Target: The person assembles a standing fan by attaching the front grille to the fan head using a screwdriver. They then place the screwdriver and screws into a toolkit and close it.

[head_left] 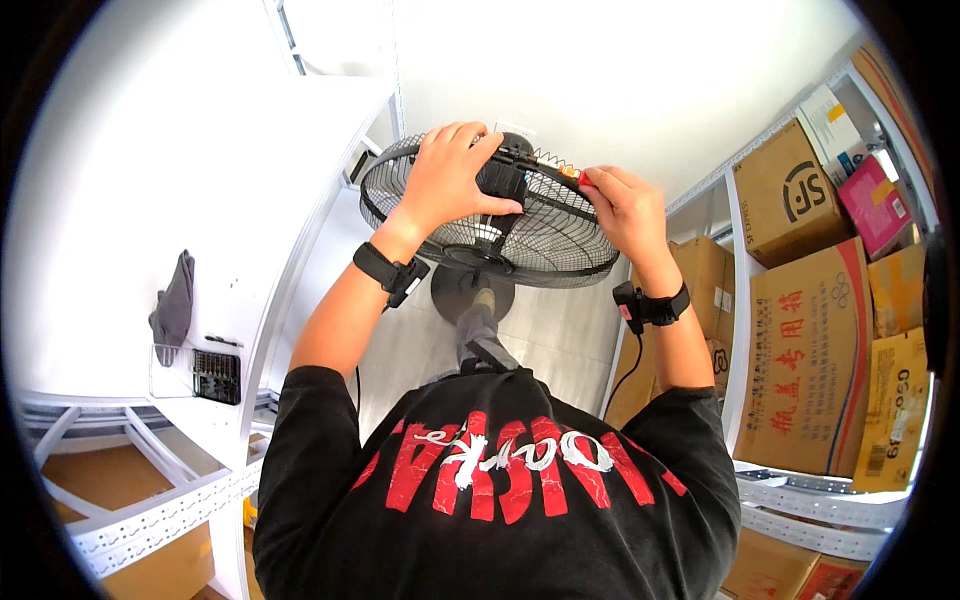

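L hand point(452, 177) spread over blk fan point(548, 236); R hand point(630, 208) pinching red-orange item point(570, 173)

Supporting surfaces under load.
The white bench point(225, 310) is carrying a grey cloth point(173, 305), a black bit case point(217, 378) and a small dark tool point(222, 341); the pale floor point(570, 330) is supporting the round black fan base point(450, 298); the right-hand metal shelf point(810, 496) is holding cardboard boxes point(805, 360).

On my feed I identify bold red lettering with white script on the black shirt point(510, 535), a dark circular logo on the upper carton point(775, 215), red characters on the large carton point(805, 360), and black digits on the yellow package point(885, 420).
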Demonstrator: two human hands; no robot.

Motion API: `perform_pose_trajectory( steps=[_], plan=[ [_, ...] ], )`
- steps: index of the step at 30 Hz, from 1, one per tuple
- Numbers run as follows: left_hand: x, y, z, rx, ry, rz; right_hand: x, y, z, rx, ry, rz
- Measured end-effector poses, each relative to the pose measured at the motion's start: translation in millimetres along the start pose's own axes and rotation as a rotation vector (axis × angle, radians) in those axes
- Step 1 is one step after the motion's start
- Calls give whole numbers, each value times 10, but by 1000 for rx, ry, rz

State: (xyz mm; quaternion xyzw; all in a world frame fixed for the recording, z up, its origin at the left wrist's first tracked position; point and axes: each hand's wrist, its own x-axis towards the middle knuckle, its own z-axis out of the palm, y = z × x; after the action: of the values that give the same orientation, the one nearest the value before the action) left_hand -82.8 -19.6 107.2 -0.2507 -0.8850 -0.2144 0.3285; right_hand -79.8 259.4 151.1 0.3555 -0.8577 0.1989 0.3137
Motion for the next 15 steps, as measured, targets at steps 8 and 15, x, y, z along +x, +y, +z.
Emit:
perform_pose_trajectory(
  steps=[8,15],
  plan=[
    [45,-7,-48,-10,-43,48,124,129,-152,527,-509,579],
    [23,26,-19,-8,-8,56,-57,11,-185,82,-202,71]
  ],
)
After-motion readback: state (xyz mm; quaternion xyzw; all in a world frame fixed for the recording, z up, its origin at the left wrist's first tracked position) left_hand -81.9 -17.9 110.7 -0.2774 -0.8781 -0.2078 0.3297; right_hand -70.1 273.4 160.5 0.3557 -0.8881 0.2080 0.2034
